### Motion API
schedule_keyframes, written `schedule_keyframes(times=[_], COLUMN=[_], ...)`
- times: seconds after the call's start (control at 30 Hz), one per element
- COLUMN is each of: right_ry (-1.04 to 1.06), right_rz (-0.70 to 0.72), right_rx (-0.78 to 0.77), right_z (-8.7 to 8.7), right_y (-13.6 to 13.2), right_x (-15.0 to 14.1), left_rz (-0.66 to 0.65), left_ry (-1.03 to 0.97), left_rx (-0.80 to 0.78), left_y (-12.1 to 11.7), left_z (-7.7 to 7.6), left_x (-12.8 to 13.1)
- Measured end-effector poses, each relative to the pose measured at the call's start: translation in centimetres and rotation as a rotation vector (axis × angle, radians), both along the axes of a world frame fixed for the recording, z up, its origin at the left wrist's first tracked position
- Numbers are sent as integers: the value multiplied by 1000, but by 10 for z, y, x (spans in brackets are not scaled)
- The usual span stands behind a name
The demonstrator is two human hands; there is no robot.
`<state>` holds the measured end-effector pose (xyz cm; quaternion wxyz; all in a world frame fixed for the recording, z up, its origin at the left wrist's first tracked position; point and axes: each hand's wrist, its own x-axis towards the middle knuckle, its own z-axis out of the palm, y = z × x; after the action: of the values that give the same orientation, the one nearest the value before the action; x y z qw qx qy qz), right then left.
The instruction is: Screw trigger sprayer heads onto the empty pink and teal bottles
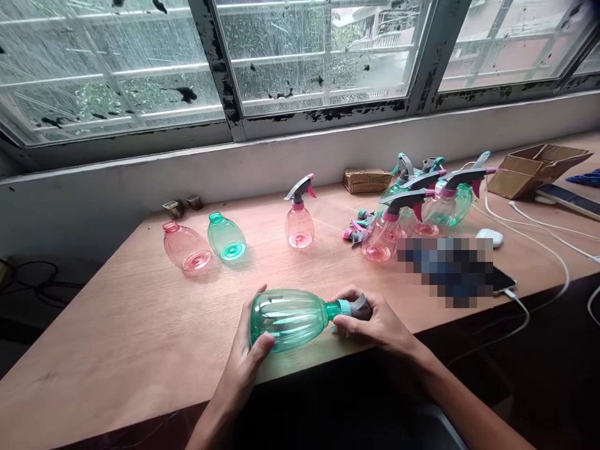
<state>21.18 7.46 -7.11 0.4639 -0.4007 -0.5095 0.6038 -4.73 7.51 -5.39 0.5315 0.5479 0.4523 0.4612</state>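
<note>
My left hand [244,353] grips the green bottle [290,319] by its base, my right hand [380,320] clasps the spray head [359,307]; I'd best keep neck and collar squarely aligned

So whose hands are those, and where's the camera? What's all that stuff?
There's no robot here, just a person's two bare hands. The camera sits on that person's head, looking forward and down, so you see about what they'd see.

The left hand holds the base end of a green bottle, lying sideways. The right hand holds the grey spray head at its neck.

On the wooden table are a pink bottle and another green one, both without spray heads. Farther right are bottles with spray heads, a phone and a cardboard box.
</note>
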Motion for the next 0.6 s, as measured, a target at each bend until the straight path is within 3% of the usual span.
schedule_keyframes(times=[0.17,0.37,0.6], right_ry=[-27,-71,-79], right_rz=[-28,-49,-68], right_rx=[49,74,76], right_z=[-4,-6,-8], right_y=[-1,-2,-2], right_x=[2,2,1], left_rz=[-84,-176,-99], left_ry=[-48,51,158], left_rx=[65,35,58], left_y=[-3,-4,-5], left_z=[0,-3,-4], left_x=[-5,-7,-4])
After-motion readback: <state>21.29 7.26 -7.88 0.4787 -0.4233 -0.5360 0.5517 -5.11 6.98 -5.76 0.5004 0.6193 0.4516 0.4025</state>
